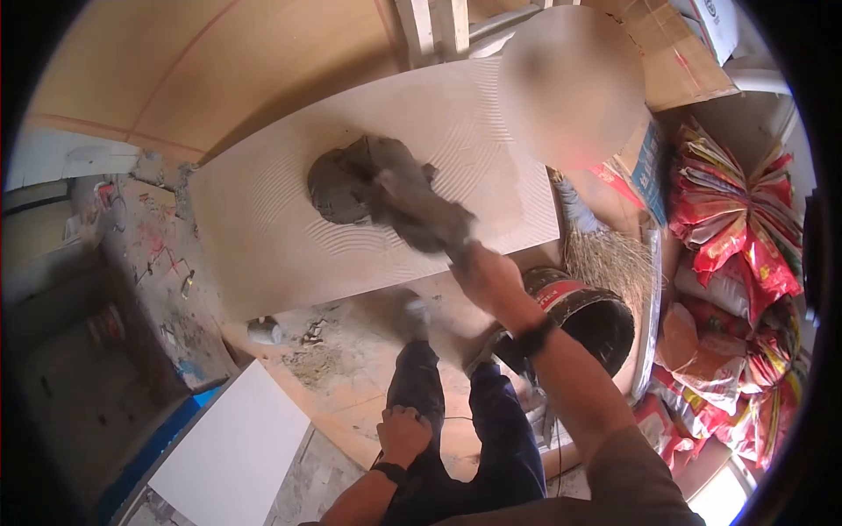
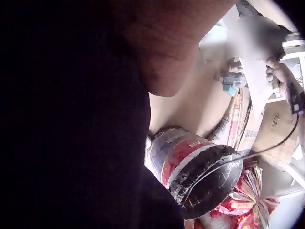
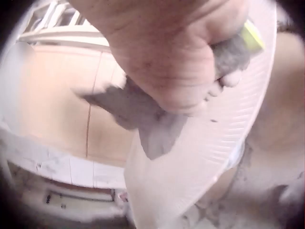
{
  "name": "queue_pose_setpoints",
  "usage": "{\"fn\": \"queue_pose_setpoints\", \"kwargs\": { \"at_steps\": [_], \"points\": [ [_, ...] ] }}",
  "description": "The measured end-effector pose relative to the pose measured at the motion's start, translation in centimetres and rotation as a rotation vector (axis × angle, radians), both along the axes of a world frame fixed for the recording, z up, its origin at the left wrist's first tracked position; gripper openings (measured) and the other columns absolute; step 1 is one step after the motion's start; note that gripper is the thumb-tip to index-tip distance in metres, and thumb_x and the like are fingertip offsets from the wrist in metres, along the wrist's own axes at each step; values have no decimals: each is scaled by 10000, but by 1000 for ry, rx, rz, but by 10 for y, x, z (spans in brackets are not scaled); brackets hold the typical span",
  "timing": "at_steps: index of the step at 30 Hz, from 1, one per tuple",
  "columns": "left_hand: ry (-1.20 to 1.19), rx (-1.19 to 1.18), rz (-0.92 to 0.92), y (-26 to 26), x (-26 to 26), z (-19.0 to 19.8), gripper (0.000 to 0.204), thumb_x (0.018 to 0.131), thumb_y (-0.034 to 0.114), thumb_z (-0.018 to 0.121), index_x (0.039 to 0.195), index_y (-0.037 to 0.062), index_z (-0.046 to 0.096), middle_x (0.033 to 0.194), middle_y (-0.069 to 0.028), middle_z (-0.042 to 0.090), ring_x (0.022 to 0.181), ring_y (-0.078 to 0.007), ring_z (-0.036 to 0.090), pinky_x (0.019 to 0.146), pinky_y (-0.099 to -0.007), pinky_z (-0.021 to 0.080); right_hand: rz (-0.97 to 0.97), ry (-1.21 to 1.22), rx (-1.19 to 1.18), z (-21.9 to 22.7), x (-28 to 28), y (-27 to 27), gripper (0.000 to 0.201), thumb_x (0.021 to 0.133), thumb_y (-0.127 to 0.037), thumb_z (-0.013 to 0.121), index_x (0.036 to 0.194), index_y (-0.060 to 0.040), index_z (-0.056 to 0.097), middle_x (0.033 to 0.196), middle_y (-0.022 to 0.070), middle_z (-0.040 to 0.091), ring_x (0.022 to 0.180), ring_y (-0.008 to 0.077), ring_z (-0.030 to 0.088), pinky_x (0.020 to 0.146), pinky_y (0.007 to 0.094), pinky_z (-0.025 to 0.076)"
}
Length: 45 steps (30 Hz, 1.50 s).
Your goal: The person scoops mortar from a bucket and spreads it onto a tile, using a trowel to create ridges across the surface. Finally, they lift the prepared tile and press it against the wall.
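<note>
My right hand (image 1: 491, 279) grips a trowel by its handle (image 3: 231, 57), grey with a yellow-green end. The trowel's blade and the mortar about it look blurred in the head view. Thick, dark grey mortar (image 1: 338, 188) lies heaped on a large pale tile (image 1: 272, 254) with fine ridges on its face. In the right wrist view, grey mortar (image 3: 162, 136) shows below the hand, over the tile. My left hand (image 1: 403, 436) rests on the left thigh, near the knee, and holds nothing.
A black bucket (image 1: 605, 329) with a red label stands right of my legs. Behind it are a straw broom (image 1: 614, 259) and red sacks (image 1: 737, 228). A white panel (image 1: 232, 447) lies at lower left. A blurred patch hides the tile's far right corner.
</note>
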<state>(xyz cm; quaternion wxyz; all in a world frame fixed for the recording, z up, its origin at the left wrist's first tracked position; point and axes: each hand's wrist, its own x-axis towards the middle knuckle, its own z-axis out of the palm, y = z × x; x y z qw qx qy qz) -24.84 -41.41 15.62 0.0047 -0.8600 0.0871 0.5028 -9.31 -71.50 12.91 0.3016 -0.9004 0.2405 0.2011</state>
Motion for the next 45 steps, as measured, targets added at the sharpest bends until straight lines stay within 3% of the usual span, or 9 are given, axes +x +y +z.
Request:
{"fn": "queue_pose_setpoints", "kwargs": {
  "at_steps": [4,8,13,15,21,30,36,42,45],
  "points": [
    [-17,-17,32,12,0,-1,336,838,333,570,990,77,727,1105,-145,654,1090,-365,576,888,-498,515,50,84,-8,41,11,0,364,855,-327,639,1006,-4,565,802,235,674,795,432,665,723,530,526],
    [-28,-49,-4,6,5,1,282,845,284,564,953,75,718,1064,-144,648,1054,-368,586,841,-514,522,-234,-137,308,126,-119,-27,537,813,-327,751,1170,7,527,827,231,667,788,408,682,700,456,541],
    [-68,-79,-57,0,1,-6,248,832,262,588,920,73,722,1031,-139,656,1009,-370,593,824,-504,526,-337,212,-133,166,-274,-70,397,828,-255,709,1140,-36,597,971,196,679,917,403,665,802,502,517],
    [-71,-91,-111,-2,-1,-6,243,828,267,598,911,75,723,1023,-136,657,990,-369,595,823,-491,528,-286,732,-261,143,-290,-95,310,854,-239,633,1103,-56,656,945,187,698,897,359,687,753,485,539],
    [-94,-140,-285,2,-15,-13,197,818,255,639,870,78,707,962,-124,664,931,-357,593,799,-460,519,75,730,-276,-24,-354,-147,199,841,-201,607,856,-79,763,900,133,735,850,317,724,697,433,582],
    [-120,-237,-187,13,-18,-24,125,738,169,711,818,82,674,881,-139,644,894,-367,578,811,-476,456,-175,900,-320,-224,-381,-137,219,872,-157,571,947,-88,764,987,154,734,959,318,716,769,432,585],
    [-106,-272,-235,-4,-21,-22,130,729,170,716,813,81,671,873,-138,638,896,-363,571,798,-468,455,-250,782,-385,-218,-392,-138,200,882,-112,564,917,-67,756,947,150,733,905,319,723,748,425,589],
    [-80,-290,-174,-13,-14,-18,149,734,167,715,839,71,672,907,-133,650,923,-363,571,829,-457,457,221,760,-195,-219,-370,-148,208,870,-123,566,923,-84,764,952,148,740,896,340,724,744,467,584],
    [-89,-272,-125,3,-11,-15,157,737,161,713,854,67,668,911,-137,650,937,-366,573,839,-452,455,151,327,-264,-252,-394,-151,203,853,-138,580,911,-95,769,934,157,738,873,330,724,701,468,577]
  ]
}}
